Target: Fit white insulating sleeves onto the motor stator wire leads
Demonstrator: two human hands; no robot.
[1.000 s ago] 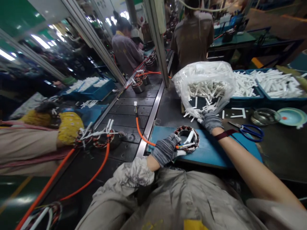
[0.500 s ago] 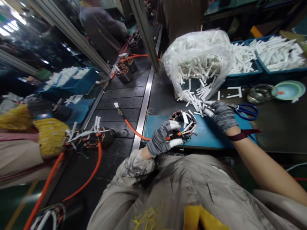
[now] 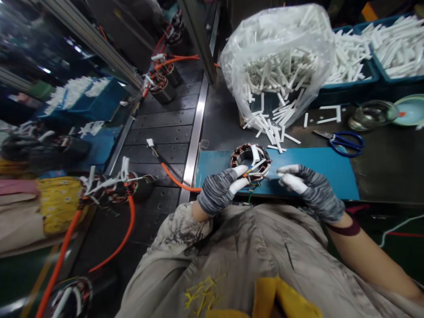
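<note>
A motor stator with copper windings lies on the blue mat, white sleeved leads across its ring. My left hand, in a grey striped glove with white fingertips, pinches the end of an orange cable at the stator's near side. Thin coloured wires come out past those fingertips. To the stator's right, just apart from it, my right hand has its thumb and fingers drawn together. Whatever lies between them blends with the white fingertips.
An open plastic bag spills white tubes behind the mat. Blue-handled scissors, a glass bowl and blue bins of tubes stand right. On the left, a slatted conveyor carries other stators; a co-worker's yellow sleeve is beyond.
My right hand has come back from the spilled tubes toward me, beside the stator. My left hand stays at the cable end. The view has tilted down slightly.
</note>
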